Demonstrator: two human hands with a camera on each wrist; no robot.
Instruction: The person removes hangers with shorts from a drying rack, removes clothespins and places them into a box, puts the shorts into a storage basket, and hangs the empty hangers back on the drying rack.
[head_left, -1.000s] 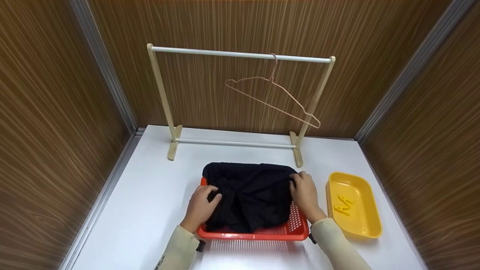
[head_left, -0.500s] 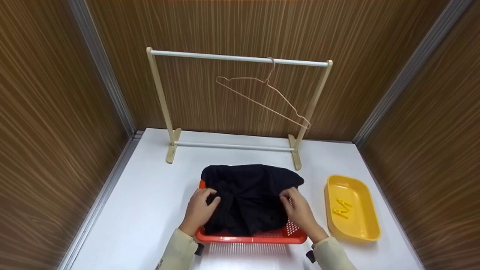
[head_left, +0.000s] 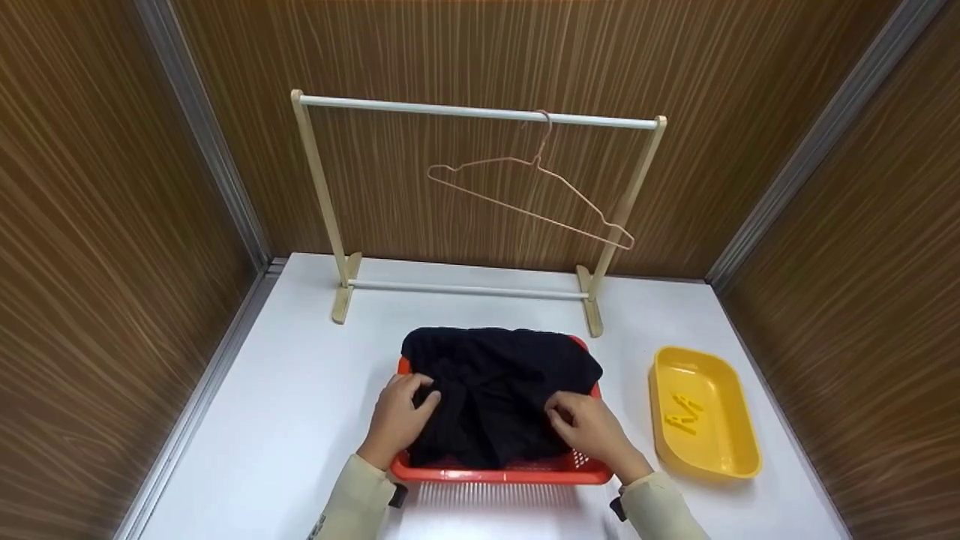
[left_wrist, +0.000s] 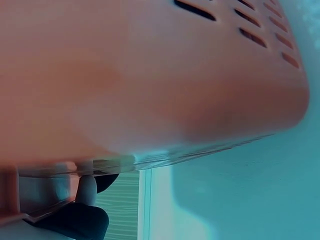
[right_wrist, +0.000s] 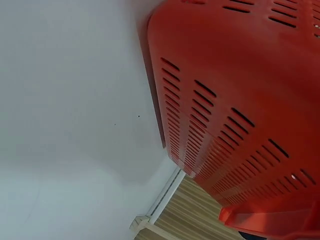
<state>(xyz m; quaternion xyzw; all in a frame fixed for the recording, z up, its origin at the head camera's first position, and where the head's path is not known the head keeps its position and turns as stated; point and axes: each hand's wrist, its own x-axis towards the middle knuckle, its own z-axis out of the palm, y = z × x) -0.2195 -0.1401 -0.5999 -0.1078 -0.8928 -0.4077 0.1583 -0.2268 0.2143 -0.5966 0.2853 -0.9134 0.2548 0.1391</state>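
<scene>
A crumpled black cloth (head_left: pixel 499 397) fills most of the red plastic basket (head_left: pixel 502 477) and drapes over its far rim; the folds hide what kind of item it is. At the basket's left side my left hand (head_left: pixel 397 420) holds the cloth, its thumb and index finger showing and the other fingertips hidden. My right hand (head_left: pixel 591 429) pinches the cloth at the right side with bent fingers. In the left wrist view a fingertip (left_wrist: pixel 86 190) shows beside dark cloth past the basket wall (left_wrist: pixel 150 90). Only the slotted basket wall (right_wrist: pixel 225 120) shows in the right wrist view, without the hand.
Behind the basket stands a wooden rack (head_left: pixel 320 187) with a white top rail (head_left: pixel 420 109). A pink wire hanger (head_left: pixel 540 214) hangs from that rail. To the right lies a yellow tray (head_left: pixel 731 420) with yellow letter-like pieces (head_left: pixel 684 415). Wood-patterned walls (head_left: pixel 480 45) enclose the white table (head_left: pixel 285 390).
My right hand has moved left and nearer from the basket's far right corner to its right side. The cloth's right part has shifted, baring some rim. My left hand stays; the hanger swings slightly.
</scene>
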